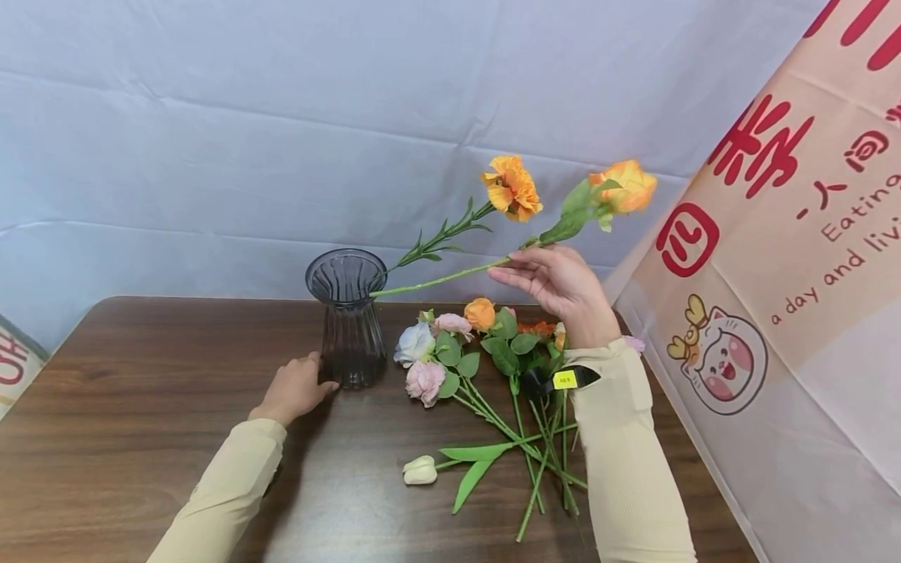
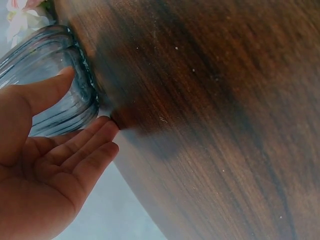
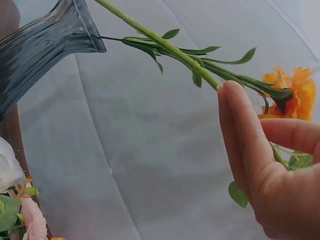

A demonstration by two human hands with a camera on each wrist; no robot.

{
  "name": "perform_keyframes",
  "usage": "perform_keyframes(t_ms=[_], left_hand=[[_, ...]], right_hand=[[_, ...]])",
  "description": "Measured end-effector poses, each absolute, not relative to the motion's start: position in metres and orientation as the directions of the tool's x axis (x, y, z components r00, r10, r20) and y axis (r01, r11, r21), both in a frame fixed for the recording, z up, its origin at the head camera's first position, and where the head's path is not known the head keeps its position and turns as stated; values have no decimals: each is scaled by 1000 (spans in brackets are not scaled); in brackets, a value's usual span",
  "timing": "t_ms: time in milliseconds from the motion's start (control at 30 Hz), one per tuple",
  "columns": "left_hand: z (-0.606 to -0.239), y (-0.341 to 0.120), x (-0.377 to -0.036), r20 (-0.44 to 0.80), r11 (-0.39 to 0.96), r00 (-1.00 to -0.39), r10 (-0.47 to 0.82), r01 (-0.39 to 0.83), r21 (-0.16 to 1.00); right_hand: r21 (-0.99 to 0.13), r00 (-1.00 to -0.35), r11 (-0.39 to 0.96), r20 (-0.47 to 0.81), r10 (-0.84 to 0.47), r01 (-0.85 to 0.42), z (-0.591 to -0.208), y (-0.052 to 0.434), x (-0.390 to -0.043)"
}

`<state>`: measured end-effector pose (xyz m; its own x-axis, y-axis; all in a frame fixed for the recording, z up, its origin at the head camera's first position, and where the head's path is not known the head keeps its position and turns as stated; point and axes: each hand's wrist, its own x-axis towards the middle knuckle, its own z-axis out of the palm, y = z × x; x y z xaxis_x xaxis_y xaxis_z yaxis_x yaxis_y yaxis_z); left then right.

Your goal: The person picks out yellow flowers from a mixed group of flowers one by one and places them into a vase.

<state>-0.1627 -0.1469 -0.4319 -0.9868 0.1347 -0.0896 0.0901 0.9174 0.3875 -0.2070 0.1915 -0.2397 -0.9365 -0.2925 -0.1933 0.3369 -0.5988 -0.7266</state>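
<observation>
A grey, ribbed glass vase (image 1: pixel 353 344) stands upright on the table. My left hand (image 1: pixel 294 389) holds it low on its left side; the left wrist view has the thumb (image 2: pixel 52 92) on one side of the glass and the fingers on another. An orange carnation (image 1: pixel 513 188) leans out of the vase to the right. With my right hand (image 1: pixel 559 285) I pinch the green stem (image 3: pixel 150 35) of a yellow-orange rose (image 1: pixel 625 188). That stem slants down left, its lower end at the vase rim; whether it is inside the rim I cannot tell.
Right of the vase, several artificial flowers lie with crossing stems (image 1: pixel 545 450): a pale blue rose (image 1: pixel 415 344), a pink rose (image 1: pixel 425 381), an orange rose (image 1: pixel 480 313). Nearer is a white tulip (image 1: pixel 420 471). Behind the wooden table (image 1: pixel 141 391) hangs a pale cloth (image 1: pixel 246 156); a printed banner (image 1: pixel 795 313) is at right.
</observation>
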Motion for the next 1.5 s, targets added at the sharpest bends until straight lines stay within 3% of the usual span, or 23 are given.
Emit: perform_keyframes(t_ms=[800, 1167, 1500], left_hand=[[-434, -148, -162, -84, 918, -987, 139, 96, 384], [-435, -148, -164, -74, 916, -988, 137, 98, 388], [-435, -148, -163, -71, 917, -988, 140, 102, 386]], right_hand=[[-842, -964, -478, -175, -199, 251, -233, 159, -209], [-910, -962, -343, -165, -217, 233, -232, 147, -212], [-933, -970, -309, -123, -209, 185, -229, 134, -211]])
